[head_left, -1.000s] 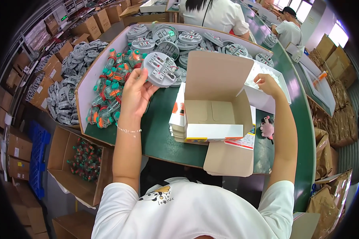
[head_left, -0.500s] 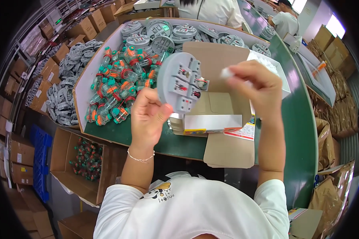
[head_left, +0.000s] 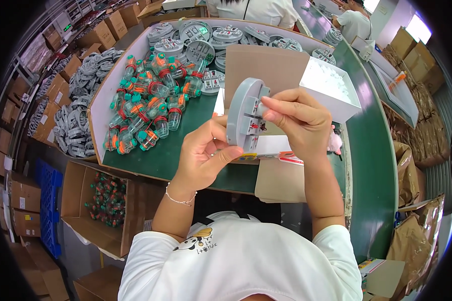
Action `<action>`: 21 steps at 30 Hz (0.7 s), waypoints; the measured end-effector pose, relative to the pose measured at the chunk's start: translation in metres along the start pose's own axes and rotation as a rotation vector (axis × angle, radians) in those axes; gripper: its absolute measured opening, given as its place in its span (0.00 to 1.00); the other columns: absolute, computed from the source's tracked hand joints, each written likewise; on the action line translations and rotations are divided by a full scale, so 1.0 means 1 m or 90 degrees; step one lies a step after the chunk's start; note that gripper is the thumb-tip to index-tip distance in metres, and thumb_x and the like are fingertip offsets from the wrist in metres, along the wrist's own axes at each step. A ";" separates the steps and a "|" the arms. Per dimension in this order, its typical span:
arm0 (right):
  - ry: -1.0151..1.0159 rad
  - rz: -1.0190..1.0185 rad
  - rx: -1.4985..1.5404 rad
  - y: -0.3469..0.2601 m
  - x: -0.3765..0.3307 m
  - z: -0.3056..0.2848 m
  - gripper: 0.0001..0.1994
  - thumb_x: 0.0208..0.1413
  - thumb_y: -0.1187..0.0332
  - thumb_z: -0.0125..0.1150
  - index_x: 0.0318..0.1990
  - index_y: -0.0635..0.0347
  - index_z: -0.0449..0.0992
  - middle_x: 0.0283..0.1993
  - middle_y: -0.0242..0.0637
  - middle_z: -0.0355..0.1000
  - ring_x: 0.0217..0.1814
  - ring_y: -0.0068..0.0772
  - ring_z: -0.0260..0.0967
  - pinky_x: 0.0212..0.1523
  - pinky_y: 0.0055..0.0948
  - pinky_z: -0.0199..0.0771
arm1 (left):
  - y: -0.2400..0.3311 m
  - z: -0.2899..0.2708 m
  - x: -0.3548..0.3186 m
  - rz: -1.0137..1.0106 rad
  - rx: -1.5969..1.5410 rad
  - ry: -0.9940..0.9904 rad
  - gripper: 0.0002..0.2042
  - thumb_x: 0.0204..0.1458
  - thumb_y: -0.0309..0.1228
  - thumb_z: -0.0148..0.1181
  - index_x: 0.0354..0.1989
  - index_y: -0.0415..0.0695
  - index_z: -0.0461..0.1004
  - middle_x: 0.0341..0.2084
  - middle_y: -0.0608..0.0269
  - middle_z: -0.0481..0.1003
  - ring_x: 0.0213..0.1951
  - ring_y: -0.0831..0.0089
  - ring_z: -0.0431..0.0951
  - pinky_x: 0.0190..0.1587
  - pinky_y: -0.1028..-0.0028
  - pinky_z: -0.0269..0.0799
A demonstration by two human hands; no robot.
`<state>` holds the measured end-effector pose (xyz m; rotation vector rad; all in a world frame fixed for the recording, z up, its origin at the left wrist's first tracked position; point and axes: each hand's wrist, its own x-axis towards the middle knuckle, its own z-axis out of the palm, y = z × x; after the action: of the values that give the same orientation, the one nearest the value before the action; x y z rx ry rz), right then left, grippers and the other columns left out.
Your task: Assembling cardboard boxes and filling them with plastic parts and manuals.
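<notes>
My left hand (head_left: 203, 153) grips a grey round plastic disc (head_left: 241, 113) by its lower edge, thumb on the near side. The disc stands tilted on edge, its face turned to the right, with small raised blocks and red and black parts on it. Against that face, my right hand (head_left: 301, 120) pinches a small white piece (head_left: 261, 108), mostly covered by the fingertips. Behind and below both hands is an open cardboard box (head_left: 266, 62) with its flap raised. To its right a white tray (head_left: 354, 103) holds many small white pieces.
Clear bottles with green and orange tops (head_left: 155, 108) lie piled on the green table (head_left: 171, 163). More grey discs (head_left: 201, 50) fill its far end. A pink toy (head_left: 335, 141) sits beside my right forearm. A carton (head_left: 75, 200) of small bottles stands lower left. Other people work beyond.
My right hand has brought the small white piece left to the disc's face. My left hand has moved right and slightly down, turning the disc more edge-on.
</notes>
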<state>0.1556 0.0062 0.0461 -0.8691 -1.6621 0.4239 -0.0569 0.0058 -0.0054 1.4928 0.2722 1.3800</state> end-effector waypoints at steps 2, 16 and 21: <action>0.049 -0.048 -0.043 0.003 -0.003 0.006 0.23 0.46 0.68 0.79 0.52 0.56 0.82 0.53 0.38 0.74 0.46 0.26 0.74 0.44 0.24 0.75 | -0.001 0.002 -0.001 -0.003 0.004 0.008 0.09 0.54 0.19 0.67 0.35 0.39 0.70 0.51 0.46 0.75 0.48 0.69 0.78 0.50 0.69 0.76; -0.186 0.132 -0.173 0.038 -0.016 0.010 0.55 0.34 0.38 0.79 0.72 0.49 0.62 0.62 0.46 0.61 0.63 0.48 0.62 0.63 0.43 0.64 | -0.075 -0.102 0.116 0.070 0.772 0.209 0.11 0.58 0.35 0.60 0.40 0.39 0.76 0.40 0.49 0.79 0.46 0.51 0.78 0.51 0.58 0.72; -0.362 0.070 -0.394 0.075 -0.026 0.020 0.52 0.39 0.37 0.75 0.72 0.47 0.61 0.62 0.48 0.61 0.64 0.50 0.58 0.62 0.44 0.64 | -0.155 -0.151 0.147 -0.185 1.031 0.067 0.17 0.54 0.38 0.63 0.44 0.36 0.75 0.42 0.44 0.79 0.51 0.48 0.76 0.51 0.56 0.72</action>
<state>0.1623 0.0405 -0.0282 -1.3864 -2.3377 0.2365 -0.0659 0.2596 -0.0682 2.4142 1.9082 0.8646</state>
